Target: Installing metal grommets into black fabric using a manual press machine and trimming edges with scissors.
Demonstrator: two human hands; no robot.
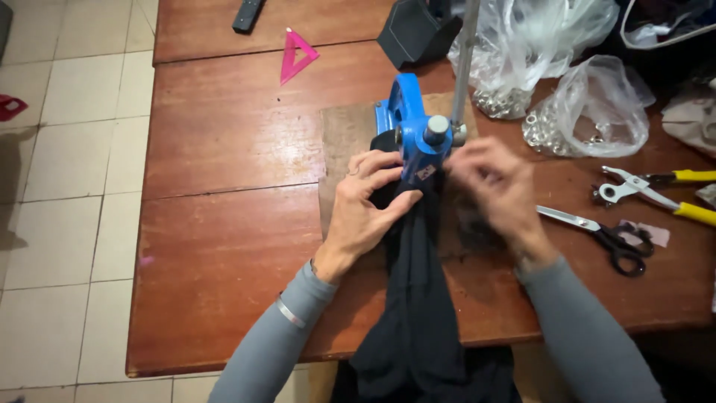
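A blue hand press point(412, 123) with a long metal lever point(464, 60) stands on a brown board point(349, 142) on the wooden table point(224, 246). A strip of black fabric point(418, 306) runs from under the press head down over the table's near edge. My left hand point(365, 209) lies flat on the fabric just left of the press head, fingers spread. My right hand point(498, 186) is blurred, right of the press, fingers bent over the fabric; whether it grips anything is unclear.
Black-handled scissors point(604, 235) and yellow-handled pliers point(656, 195) lie at the right. Clear plastic bags of metal eyelets point(589, 119) sit behind them. A pink triangle ruler point(297, 56) and a dark box point(414, 31) lie further back. Tiled floor point(67, 186) is at the left.
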